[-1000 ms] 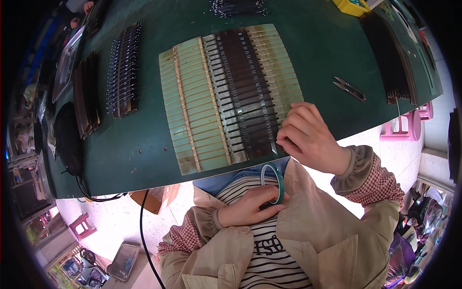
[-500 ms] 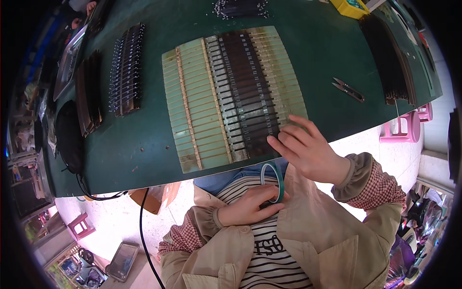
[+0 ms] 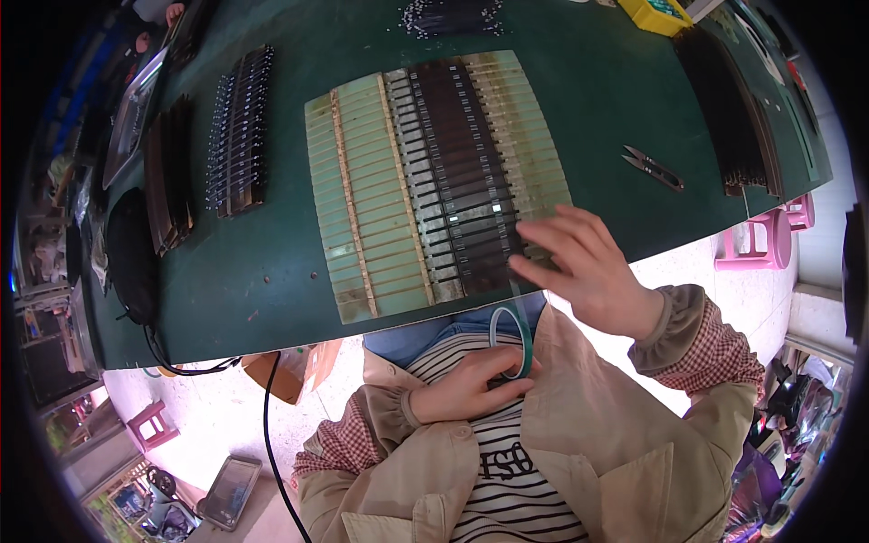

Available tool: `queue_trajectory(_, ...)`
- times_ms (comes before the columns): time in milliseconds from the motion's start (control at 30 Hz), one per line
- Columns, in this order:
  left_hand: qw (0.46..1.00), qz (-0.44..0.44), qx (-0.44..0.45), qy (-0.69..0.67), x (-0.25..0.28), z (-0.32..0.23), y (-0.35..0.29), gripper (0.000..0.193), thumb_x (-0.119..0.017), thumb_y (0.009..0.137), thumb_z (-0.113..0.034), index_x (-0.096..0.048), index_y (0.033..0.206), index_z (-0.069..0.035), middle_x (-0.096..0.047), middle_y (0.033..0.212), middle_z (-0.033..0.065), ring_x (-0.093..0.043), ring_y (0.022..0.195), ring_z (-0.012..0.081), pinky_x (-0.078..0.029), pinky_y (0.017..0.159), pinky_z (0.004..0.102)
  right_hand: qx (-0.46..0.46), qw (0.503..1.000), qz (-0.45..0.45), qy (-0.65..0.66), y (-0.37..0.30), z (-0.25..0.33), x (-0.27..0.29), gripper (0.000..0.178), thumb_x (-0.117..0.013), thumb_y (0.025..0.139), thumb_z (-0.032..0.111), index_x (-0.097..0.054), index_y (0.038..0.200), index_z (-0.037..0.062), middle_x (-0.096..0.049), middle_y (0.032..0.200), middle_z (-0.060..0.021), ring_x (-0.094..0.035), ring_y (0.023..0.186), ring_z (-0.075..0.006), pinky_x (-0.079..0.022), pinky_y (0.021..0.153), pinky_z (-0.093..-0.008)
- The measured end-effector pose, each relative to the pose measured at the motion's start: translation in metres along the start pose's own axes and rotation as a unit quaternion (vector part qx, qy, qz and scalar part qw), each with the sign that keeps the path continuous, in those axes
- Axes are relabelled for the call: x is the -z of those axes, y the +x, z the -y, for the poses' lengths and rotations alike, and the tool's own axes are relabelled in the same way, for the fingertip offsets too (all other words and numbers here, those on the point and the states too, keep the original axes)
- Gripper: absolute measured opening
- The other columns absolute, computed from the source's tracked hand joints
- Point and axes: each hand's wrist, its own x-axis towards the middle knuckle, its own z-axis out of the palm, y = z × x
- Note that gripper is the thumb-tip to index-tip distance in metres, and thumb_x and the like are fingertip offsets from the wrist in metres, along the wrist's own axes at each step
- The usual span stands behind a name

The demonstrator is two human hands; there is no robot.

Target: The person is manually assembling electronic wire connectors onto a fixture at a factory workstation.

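Note:
My left hand (image 3: 463, 387), held close to my body below the table edge, is closed around a roll of green tape (image 3: 527, 342). A short see-through length of tape seems to rise from the roll to the table edge. Beside the near right corner of a pale green slotted board (image 3: 385, 195) is my right hand (image 3: 584, 267), its fingers spread with nothing visible in them. Its fingertips hover at, or touch, the dark brown strip (image 3: 462, 154) lying down the board; I cannot tell which. Small shiny pieces sit along the strip in two rows.
Thread snips (image 3: 654, 167) lie right of the board. Dark strip stacks stand at the right (image 3: 715, 109) and left (image 3: 167, 172), with a bundle of white-tipped pieces (image 3: 240, 131) nearby. A black pouch (image 3: 131, 258), yellow bin (image 3: 656, 16) and pink stool (image 3: 756, 240) surround them.
My right hand has lifted slightly and shifted right, its fingers spreading off the near end of the dark strip. My left hand and the tape roll stay nearly still.

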Motion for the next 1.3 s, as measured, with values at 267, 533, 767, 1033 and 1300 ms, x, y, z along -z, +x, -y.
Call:
queue_trajectory(267,0.997,-0.012,0.073,-0.034,0.004,0.003,0.003,0.019,-0.065,0.090,-0.008,-0.061,0.106,0.000,-0.063,0.094,0.0077,-0.063,0.088,0.0184,-0.050,0.077,0.0289,0.041,0.997,-0.022,-0.060,-0.011,0.008,-0.005,0.046,-0.061,0.073,0.009,-0.061,0.118,0.0012,-0.057,0.122,-0.0155,-0.052,0.116,-0.0295,-0.036,0.104,-0.0497)
queue_trajectory(533,0.972,-0.073,0.109,-0.197,0.006,0.012,0.010,0.035,-0.045,0.102,-0.027,-0.061,0.091,0.001,-0.059,0.084,0.0071,-0.059,0.080,0.0172,-0.046,0.078,0.0290,-0.187,0.943,-0.260,-0.093,-0.029,-0.079,0.024,0.038,-0.067,0.084,0.006,-0.062,0.121,0.0046,-0.058,0.114,-0.0129,-0.055,0.103,-0.0254,-0.046,0.085,-0.0346)
queue_trajectory(767,0.921,-0.122,0.156,-0.336,0.005,0.021,0.024,0.037,-0.048,0.102,-0.031,-0.059,0.081,-0.003,-0.058,0.069,0.0073,-0.055,0.059,0.0160,-0.044,0.061,0.0270,-0.364,0.913,-0.183,-0.011,-0.057,-0.113,0.015,0.041,-0.069,0.085,0.008,-0.058,0.124,0.0024,-0.058,0.095,-0.0087,-0.055,0.078,-0.0177,-0.046,0.069,-0.0284)
queue_trajectory(1033,0.855,-0.211,0.165,-0.443,-0.002,0.000,0.026,0.017,-0.048,0.100,-0.019,-0.049,0.111,-0.005,-0.059,0.085,0.0108,-0.042,0.042,0.0115,-0.035,0.046,0.0230,-0.401,0.863,-0.232,0.202,-0.042,-0.051,0.016,0.024,-0.065,0.088,0.009,-0.062,0.111,0.0020,-0.054,0.074,-0.0079,-0.050,0.058,-0.0168,-0.043,0.054,-0.0286)
queue_trajectory(1300,0.792,-0.171,0.181,-0.557,-0.005,-0.016,0.025,0.022,-0.051,0.100,-0.023,-0.046,0.116,-0.009,-0.058,0.090,0.0095,-0.033,0.039,0.0079,-0.031,0.046,0.0217,0.057,0.997,-0.027,-0.053,-0.014,-0.009,0.013,0.031,-0.065,0.076,0.010,-0.062,0.106,0.0050,-0.051,0.080,-0.0022,-0.054,0.074,-0.0167,-0.047,0.057,-0.0291)
